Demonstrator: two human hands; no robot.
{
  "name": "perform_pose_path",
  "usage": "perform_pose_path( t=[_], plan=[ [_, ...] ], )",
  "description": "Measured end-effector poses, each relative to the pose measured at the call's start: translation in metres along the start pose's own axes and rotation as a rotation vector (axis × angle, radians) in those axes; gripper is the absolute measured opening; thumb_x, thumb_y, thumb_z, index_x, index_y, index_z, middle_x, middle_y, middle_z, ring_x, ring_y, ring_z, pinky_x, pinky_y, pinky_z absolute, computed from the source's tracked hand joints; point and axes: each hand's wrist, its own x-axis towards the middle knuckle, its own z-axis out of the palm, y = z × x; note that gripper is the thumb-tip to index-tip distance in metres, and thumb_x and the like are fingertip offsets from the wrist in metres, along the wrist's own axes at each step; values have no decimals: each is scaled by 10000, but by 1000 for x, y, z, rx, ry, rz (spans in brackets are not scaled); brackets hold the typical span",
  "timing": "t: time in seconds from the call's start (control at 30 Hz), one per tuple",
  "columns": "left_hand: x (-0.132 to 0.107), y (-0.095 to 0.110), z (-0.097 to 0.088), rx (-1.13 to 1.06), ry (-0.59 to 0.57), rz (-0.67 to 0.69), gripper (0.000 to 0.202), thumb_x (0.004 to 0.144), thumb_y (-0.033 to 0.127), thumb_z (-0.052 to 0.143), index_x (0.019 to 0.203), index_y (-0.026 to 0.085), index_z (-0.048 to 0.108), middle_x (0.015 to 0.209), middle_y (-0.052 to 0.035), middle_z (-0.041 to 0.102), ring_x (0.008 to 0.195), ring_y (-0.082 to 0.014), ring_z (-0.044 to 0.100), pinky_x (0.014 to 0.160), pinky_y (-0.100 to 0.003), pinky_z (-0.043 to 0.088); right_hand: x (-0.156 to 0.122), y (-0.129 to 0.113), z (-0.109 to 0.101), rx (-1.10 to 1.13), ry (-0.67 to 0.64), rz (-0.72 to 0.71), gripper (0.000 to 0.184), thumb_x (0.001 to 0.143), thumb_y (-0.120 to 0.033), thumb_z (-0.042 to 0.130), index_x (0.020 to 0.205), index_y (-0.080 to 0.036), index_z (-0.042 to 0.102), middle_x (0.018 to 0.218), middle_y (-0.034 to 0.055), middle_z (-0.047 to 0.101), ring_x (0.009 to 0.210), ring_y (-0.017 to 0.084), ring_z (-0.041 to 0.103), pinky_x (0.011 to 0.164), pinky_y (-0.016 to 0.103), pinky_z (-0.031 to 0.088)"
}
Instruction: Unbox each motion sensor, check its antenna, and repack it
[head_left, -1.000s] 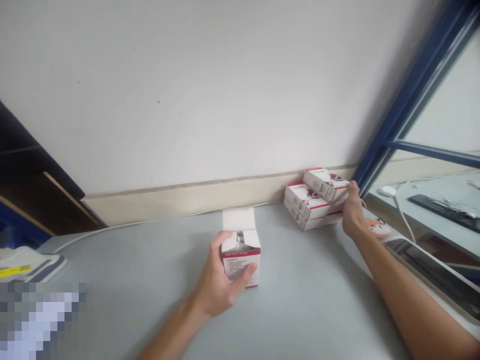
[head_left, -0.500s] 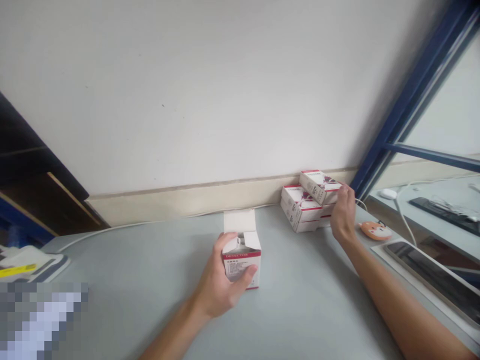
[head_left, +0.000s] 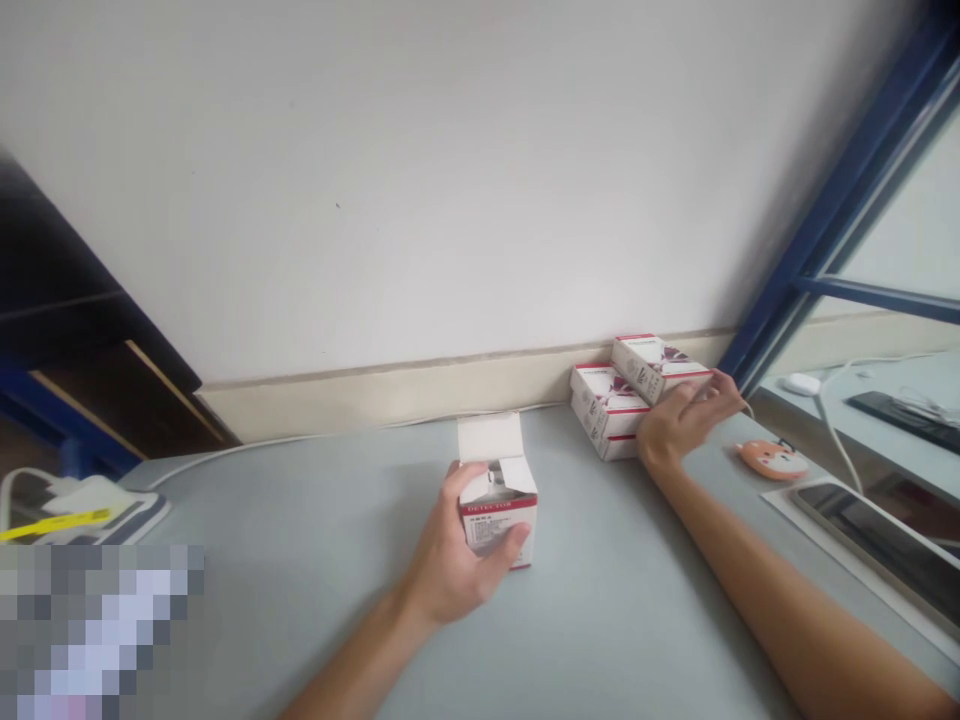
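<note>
A white and red cardboard box (head_left: 501,520) marked "DETECTOR" stands upright on the grey tabletop, its lid flap raised at the back. Through the open top, something pale shows inside, too shadowed to name. My left hand (head_left: 469,560) is wrapped round this box from the left, thumb across the front. To the right, similar boxes (head_left: 607,400) are stacked against the wall, with one closed box (head_left: 652,362) lying slanted on top. Beside the front of that top box is my right hand (head_left: 686,415), fingers extended to the right; whether they touch it I cannot tell.
An orange animal-faced mouse (head_left: 772,459) lies right of the stack. A dark-topped keyboard-like slab (head_left: 877,540) lies along the right side. A white cable (head_left: 300,437) runs along the wall. White and yellow items (head_left: 90,510) sit at the left. A blue frame (head_left: 825,210) rises at right.
My right hand has shifted from the top box's right end to its front, its fingers now stretched out. My left hand still holds the detector box. The whole view has shifted slightly.
</note>
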Motion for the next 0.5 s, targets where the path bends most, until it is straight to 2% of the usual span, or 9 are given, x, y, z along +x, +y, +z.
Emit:
perform_pose_path(
  t=[0.1, 0.2, 0.3, 0.37, 0.4, 0.43, 0.47, 0.5],
  plan=[
    [0, -1, 0, 29, -12, 35, 628, 876, 366, 791, 1396, 295, 447, 1207, -75, 681, 1046, -248, 710, 1027, -447, 528, -3, 1, 3, -12, 27, -13, 379, 1055, -377, 344, 1378, -222, 468, 1330, 193, 532, 1272, 373, 544, 1102, 578, 418],
    [-1, -2, 0, 32, -52, 59, 620, 911, 354, 761, 1413, 307, 400, 1168, -67, 689, 1010, -236, 719, 997, -448, 555, 2, 6, 6, -8, 51, -32, 355, 1046, -346, 356, 1353, -228, 491, 1296, 189, 573, 1208, 368, 586, 1062, 579, 448],
    [-3, 2, 5, -49, -100, 43, 612, 951, 363, 723, 1419, 327, 330, 1170, -61, 659, 928, -207, 726, 835, -399, 622, 12, -5, -2, -6, 154, -108, 384, 977, -338, 475, 1320, -171, 518, 1270, 219, 567, 1220, 401, 561, 1081, 614, 420],
    [-4, 7, 7, -138, -131, 22, 617, 972, 367, 702, 1426, 354, 285, 1238, -69, 626, 825, -163, 717, 697, -337, 630, 15, -31, -22, 23, 188, -242, 418, 916, -340, 572, 1288, -150, 547, 1261, 222, 565, 1250, 413, 531, 1114, 615, 389],
    [-3, 10, 7, -157, -142, 23, 624, 974, 355, 699, 1434, 362, 278, 1274, -75, 610, 805, -150, 712, 670, -323, 629, 14, -50, -36, 98, 85, -401, 374, 922, -317, 579, 1257, -152, 580, 1227, 205, 589, 1228, 406, 545, 1086, 611, 410],
    [-2, 13, 7, -155, -153, 36, 640, 970, 332, 702, 1447, 367, 277, 1300, -81, 601, 819, -150, 715, 684, -328, 635, 10, -71, -51, 193, -117, -515, 286, 953, -274, 552, 1218, -180, 607, 1173, 163, 622, 1181, 370, 578, 1046, 582, 444],
    [0, 16, 5, -116, -157, 72, 654, 956, 300, 715, 1458, 362, 300, 1309, -84, 599, 878, -168, 723, 752, -359, 646, 6, -94, -66, 305, -391, -622, 204, 977, -229, 528, 1148, -210, 638, 1083, 114, 655, 1079, 319, 623, 983, 527, 483],
    [3, 19, 2, -33, -148, 124, 672, 926, 267, 740, 1468, 350, 351, 1323, -88, 596, 1002, -209, 721, 873, -416, 638, -1, -116, -80, 388, -745, -741, 189, 991, -213, 523, 1121, -229, 659, 1051, 87, 669, 1003, 276, 642, 922, 467, 506]
  ],
)
